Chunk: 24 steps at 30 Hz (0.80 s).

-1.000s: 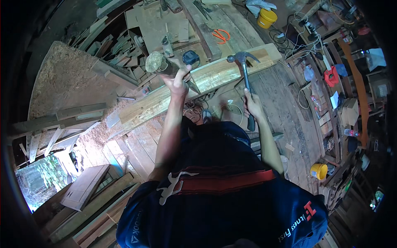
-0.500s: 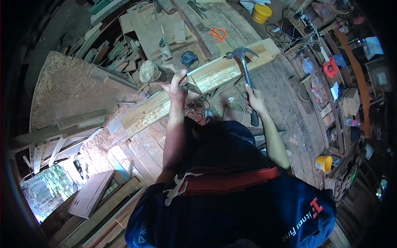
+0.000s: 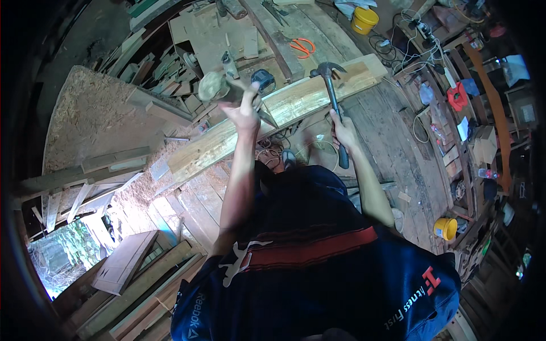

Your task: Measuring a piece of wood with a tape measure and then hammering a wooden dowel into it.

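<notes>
My left hand (image 3: 244, 115) is closed around a short, log-like wooden piece (image 3: 214, 86) with a pale round end and darker sides. It is slightly blurred and partly hidden by my fingers. Hand and piece are above a long, pale wooden plank (image 3: 205, 150) lying diagonally before me. In my right hand (image 3: 345, 135) is a claw hammer (image 3: 331, 91), gripped along its dark handle. The hammer's metal head overlaps the plank's right part in the picture; contact cannot be judged. A dark blue tape measure (image 3: 263, 80) sits just beyond the plank, close to my left hand.
Orange-handled scissors (image 3: 302, 48) lie on the boards beyond the plank. Sawdust covers a panel (image 3: 91, 122) on the left, near scattered offcuts. Cables (image 3: 412, 42) and a yellow bucket (image 3: 364, 20) are at the far right. Another yellow bucket (image 3: 445, 228) stands nearer.
My left hand has turned a little and shifted slightly right with the wooden piece. The hammer has moved slightly left and away from me in my right hand.
</notes>
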Each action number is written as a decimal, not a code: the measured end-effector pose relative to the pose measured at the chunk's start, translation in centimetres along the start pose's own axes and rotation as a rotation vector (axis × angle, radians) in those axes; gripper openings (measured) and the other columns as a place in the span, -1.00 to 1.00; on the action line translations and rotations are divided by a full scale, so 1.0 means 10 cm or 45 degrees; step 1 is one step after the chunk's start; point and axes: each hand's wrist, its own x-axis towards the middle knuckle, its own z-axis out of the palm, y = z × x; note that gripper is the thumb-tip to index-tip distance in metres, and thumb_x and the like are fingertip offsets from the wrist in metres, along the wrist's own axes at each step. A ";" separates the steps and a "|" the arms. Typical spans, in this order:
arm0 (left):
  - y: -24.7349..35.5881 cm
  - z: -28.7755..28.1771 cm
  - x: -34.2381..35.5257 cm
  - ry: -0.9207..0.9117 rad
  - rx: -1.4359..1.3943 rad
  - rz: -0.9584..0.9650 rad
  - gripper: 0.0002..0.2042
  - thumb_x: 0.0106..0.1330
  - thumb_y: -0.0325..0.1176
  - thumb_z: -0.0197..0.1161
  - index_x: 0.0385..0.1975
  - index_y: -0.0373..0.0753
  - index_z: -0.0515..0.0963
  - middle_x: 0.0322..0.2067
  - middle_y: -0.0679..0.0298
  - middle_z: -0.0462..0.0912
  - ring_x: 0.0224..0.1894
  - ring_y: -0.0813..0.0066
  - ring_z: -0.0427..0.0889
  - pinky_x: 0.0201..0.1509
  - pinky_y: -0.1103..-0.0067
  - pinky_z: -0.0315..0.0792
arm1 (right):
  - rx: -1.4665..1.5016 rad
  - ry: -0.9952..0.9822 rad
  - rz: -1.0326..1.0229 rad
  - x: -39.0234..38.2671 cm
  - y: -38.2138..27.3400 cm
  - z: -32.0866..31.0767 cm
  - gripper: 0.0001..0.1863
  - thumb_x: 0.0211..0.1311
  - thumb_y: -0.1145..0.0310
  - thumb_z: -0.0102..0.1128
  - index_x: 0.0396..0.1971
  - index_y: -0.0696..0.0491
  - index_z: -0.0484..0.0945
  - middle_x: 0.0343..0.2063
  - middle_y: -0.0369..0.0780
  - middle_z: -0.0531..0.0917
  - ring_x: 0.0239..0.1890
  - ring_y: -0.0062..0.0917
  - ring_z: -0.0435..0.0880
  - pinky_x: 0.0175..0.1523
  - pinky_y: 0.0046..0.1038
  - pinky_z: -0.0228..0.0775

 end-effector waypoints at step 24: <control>0.46 -0.34 -0.15 0.126 0.199 0.213 -0.84 0.11 -0.59 0.12 -0.47 -0.22 0.26 -0.72 0.38 0.18 -0.78 0.67 0.11 -0.71 0.69 0.06 | 0.066 -0.018 -0.047 -0.01 0.23 0.06 -0.48 0.27 -0.14 0.00 -0.62 0.01 0.24 -0.83 -0.38 0.22 -0.91 -0.67 0.16 -0.82 -0.56 0.00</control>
